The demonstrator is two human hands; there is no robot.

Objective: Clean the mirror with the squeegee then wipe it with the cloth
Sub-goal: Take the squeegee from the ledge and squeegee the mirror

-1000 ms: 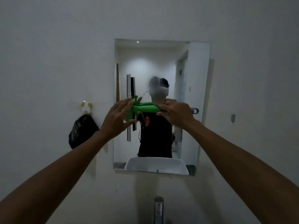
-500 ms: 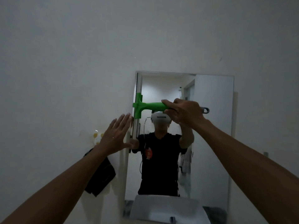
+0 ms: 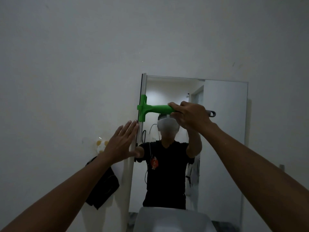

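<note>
Mirror (image 3: 224,131): squeegee (image 3: 150,109) handle seemingly horizontal, rightward.

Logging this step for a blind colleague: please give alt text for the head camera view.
The right hand grips a green plastic squeegee with its blade against the left edge of a rectangular wall mirror. The open left hand lies flat by that edge, and a black cloth hangs on the wall below.

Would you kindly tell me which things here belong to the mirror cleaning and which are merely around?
Job: mirror; green squeegee gripped by right hand; left hand at the mirror's edge.
Around: dark cloth hanging on the wall; wall hook.
</note>
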